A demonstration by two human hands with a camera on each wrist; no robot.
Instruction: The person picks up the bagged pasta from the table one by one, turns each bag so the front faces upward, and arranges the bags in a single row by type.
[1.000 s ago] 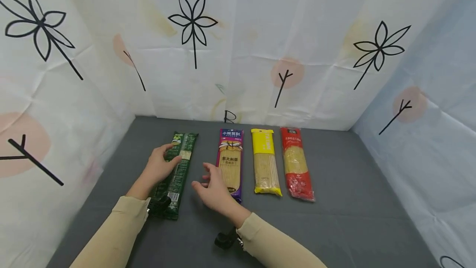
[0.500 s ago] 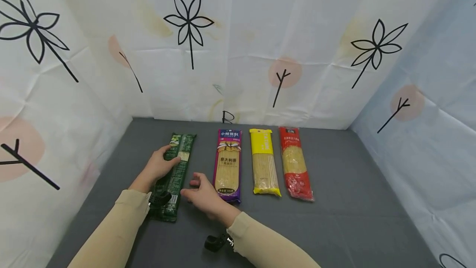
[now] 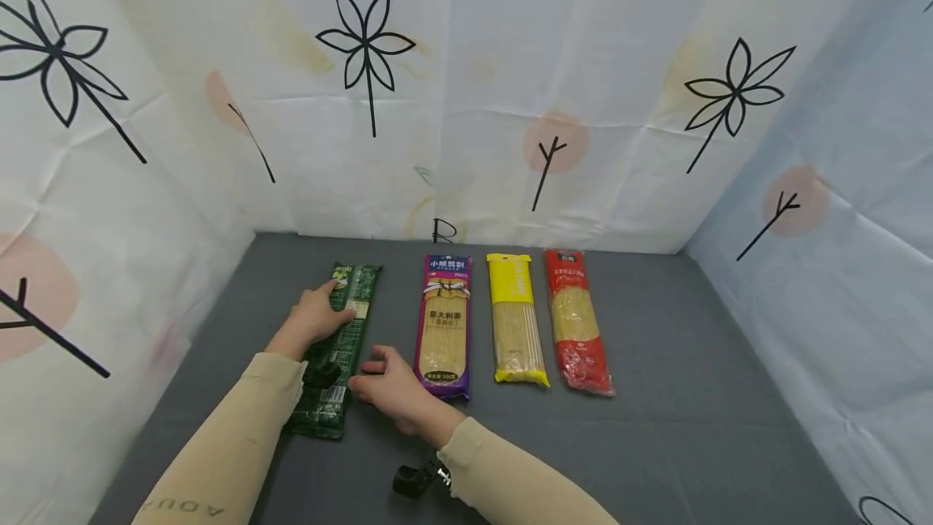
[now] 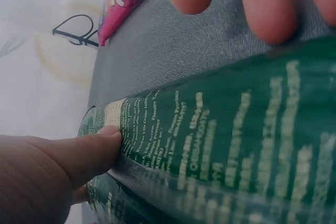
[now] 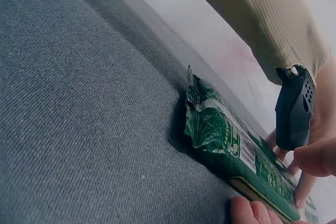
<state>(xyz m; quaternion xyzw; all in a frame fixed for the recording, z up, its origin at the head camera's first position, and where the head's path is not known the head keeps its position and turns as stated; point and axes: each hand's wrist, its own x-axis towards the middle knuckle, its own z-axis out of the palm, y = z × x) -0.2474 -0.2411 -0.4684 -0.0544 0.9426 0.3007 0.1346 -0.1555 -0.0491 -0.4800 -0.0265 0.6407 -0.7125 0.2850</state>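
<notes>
A long green pasta packet (image 3: 354, 344) lies printed side up on the grey table at the left. My left hand (image 3: 312, 321) holds it from above, thumb on the right part of its face and fingers at the left edge. In the left wrist view that thumb (image 4: 84, 156) presses the printed wrap. Beside the packet's lower right edge is my right hand (image 3: 397, 389), its fingers loosely bent and holding nothing. The right wrist view shows its fingertips (image 5: 251, 213) close to the packet's side; contact is hard to tell.
To the right lie a purple pasta packet (image 3: 445, 330), a yellow one (image 3: 518, 322) and a red one (image 3: 579, 322), side by side. White patterned cloth (image 3: 481, 104) walls the table's back and sides. Both wrists carry a black device (image 3: 414, 480).
My right hand has moved left and toward me, from over the purple packet to the green packet's right edge. The left hand has stayed on the green packet. The view has shifted slightly.
</notes>
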